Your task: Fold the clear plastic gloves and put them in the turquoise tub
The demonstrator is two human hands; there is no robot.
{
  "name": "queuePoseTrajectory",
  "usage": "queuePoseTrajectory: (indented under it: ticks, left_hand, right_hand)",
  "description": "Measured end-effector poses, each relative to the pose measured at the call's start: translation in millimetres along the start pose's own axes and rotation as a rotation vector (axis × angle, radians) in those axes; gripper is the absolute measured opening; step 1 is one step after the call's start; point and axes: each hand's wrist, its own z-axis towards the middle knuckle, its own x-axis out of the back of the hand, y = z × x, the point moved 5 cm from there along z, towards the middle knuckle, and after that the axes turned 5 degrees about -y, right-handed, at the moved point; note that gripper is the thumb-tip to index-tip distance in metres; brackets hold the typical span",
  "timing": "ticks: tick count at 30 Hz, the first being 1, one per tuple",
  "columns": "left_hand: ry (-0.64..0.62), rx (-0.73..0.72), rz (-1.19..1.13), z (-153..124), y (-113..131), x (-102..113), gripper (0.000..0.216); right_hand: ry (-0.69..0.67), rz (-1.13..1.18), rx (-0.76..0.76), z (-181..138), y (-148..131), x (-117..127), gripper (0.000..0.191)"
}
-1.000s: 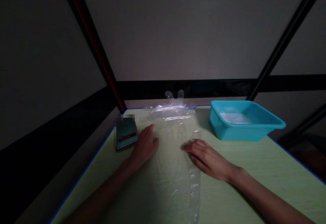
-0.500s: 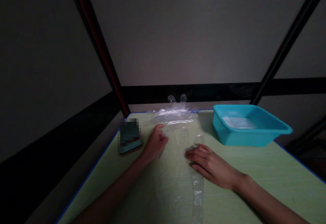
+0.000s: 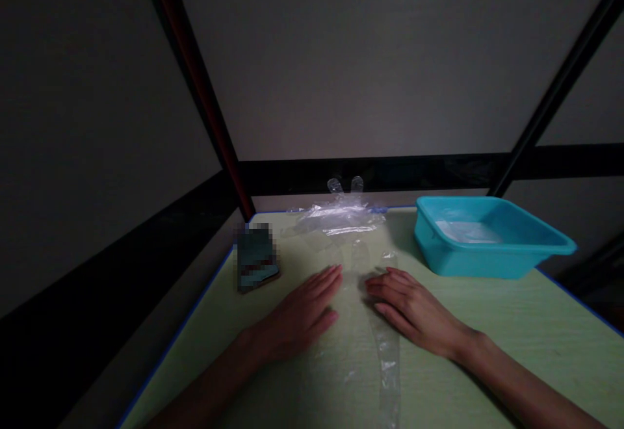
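A clear plastic disposable glove (image 3: pixel 389 364) lies spread on the pale green table, its finger parts pointing to the far edge. Flat over its left side rests my left hand (image 3: pixel 309 309), fingers stretched out and holding nothing. My right hand (image 3: pixel 404 305) lies palm down on the glove's right side, fingers extended and slightly bent. Beyond both hands, a crumpled pile of clear plastic gloves (image 3: pixel 341 216) sits at the far edge, two finger parts sticking up. The see-through film makes the glove's left outline hard to make out.
A turquoise plastic basin (image 3: pixel 487 257) with a white sheet-like item (image 3: pixel 468 232) inside stands at the back right. At the left edge lies a phone-like device (image 3: pixel 258 266), partly blurred out. The table (image 3: pixel 511 325) has a blue edge, and a wall rises behind it.
My left hand has come nearer and flattened from a curled pose onto the glove. My right hand stays in nearly the same place on it. The view has shifted slightly.
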Motion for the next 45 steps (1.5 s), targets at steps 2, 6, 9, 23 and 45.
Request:
queuePoseTrajectory:
  ticks: [2, 6, 9, 23, 45]
  left_hand:
    - [-0.028, -0.032, 0.074, 1.4, 2.7, -6.3, 0.054]
    - [-0.059, -0.051, 0.142, 3.7, 4.5, -9.4, 0.059]
    - [-0.078, -0.038, 0.161, 3.7, 5.0, -9.2, 0.059]
    - [0.157, -0.233, -0.088, -11.7, 18.4, 8.0, 0.048]
    - [-0.092, -0.036, 0.096, -2.2, 24.2, -19.3, 0.064]
  right_hand:
    - [-0.026, -0.019, -0.011, 2.2, -1.3, -1.0, 0.038]
    - [-0.104, -0.039, -0.004, 5.5, -1.4, -9.1, 0.058]
    - [-0.156, -0.046, -0.004, 5.6, 1.6, -17.7, 0.063]
    - [0.108, 0.012, -0.205, -7.2, 25.0, 6.3, 0.039]
    - [-0.264, -0.010, -0.018, -8.4, 0.0, -22.5, 0.064]
